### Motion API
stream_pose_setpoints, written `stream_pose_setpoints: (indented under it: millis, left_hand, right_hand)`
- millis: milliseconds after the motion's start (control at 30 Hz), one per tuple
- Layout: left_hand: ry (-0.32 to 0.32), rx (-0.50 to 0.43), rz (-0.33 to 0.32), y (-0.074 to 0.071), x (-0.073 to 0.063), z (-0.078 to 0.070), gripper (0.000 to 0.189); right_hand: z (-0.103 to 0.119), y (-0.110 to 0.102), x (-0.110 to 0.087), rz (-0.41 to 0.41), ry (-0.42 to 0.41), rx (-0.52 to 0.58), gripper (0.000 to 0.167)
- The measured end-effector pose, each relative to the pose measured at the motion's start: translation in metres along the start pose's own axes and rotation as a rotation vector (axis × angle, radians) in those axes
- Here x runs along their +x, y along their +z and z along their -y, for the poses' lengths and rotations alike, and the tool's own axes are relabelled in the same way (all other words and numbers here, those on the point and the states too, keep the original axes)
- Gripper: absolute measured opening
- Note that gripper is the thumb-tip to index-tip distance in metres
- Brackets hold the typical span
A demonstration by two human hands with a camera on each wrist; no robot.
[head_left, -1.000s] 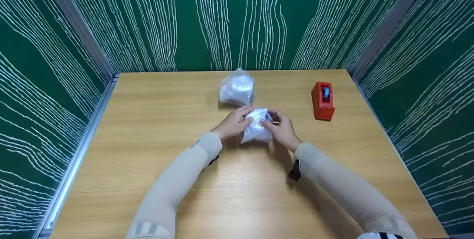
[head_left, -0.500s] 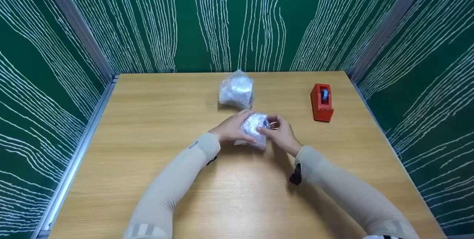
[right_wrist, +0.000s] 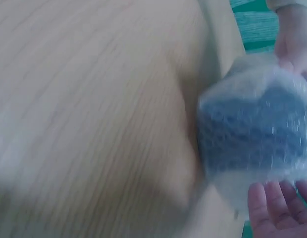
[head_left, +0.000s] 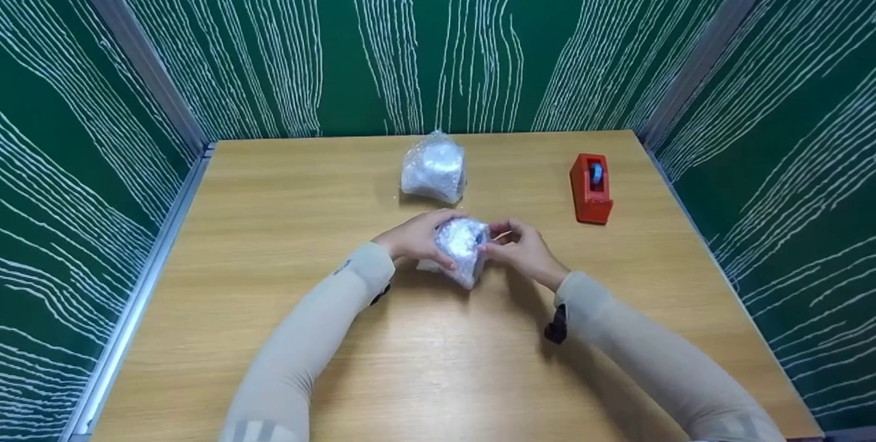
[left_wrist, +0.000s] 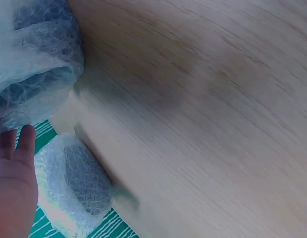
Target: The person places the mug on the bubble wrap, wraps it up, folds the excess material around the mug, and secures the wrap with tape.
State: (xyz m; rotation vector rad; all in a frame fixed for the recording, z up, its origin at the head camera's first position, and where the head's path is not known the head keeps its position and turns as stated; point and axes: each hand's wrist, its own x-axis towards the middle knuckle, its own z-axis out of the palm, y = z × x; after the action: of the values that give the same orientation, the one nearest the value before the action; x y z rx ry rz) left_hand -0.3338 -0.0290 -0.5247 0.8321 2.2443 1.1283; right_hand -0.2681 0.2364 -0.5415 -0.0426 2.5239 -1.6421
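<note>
A bubble-wrapped bundle (head_left: 460, 243) is between both hands, above the middle of the table. My left hand (head_left: 419, 237) grips its left side, thumb in front and fingers behind. On the right side, my right hand (head_left: 525, 252) pinches the wrap's edge with thumb and fingers. Dark folds of bubble wrap (right_wrist: 252, 129) face the right wrist camera, fingertips at their lower border. What lies inside the wrap is hidden. A flap of wrap sticks out at the lower left under the left thumb. Behind it sits a second bubble-wrapped bundle (head_left: 434, 172), seen also in the left wrist view.
A red tape dispenser (head_left: 591, 189) with a blue-cored roll stands at the right rear of the wooden table (head_left: 287, 189). Green walls (head_left: 465, 38) with white wavy lines enclose the back and sides, joined by grey metal posts (head_left: 133, 38).
Both hands have shifted the held bundle slightly toward the body and to the left, turning it. The left thumb has slid lower. The second bundle and the tape dispenser stay put.
</note>
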Motion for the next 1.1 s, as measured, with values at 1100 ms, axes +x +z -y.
stream_pose_setpoints:
  millis: [1100]
  left_hand:
    - [-0.046,-0.034,-0.015,0.001,0.0,0.004,0.103]
  right_hand:
    - [-0.049,-0.138,0.026,-0.298,0.164,-0.091,0.067]
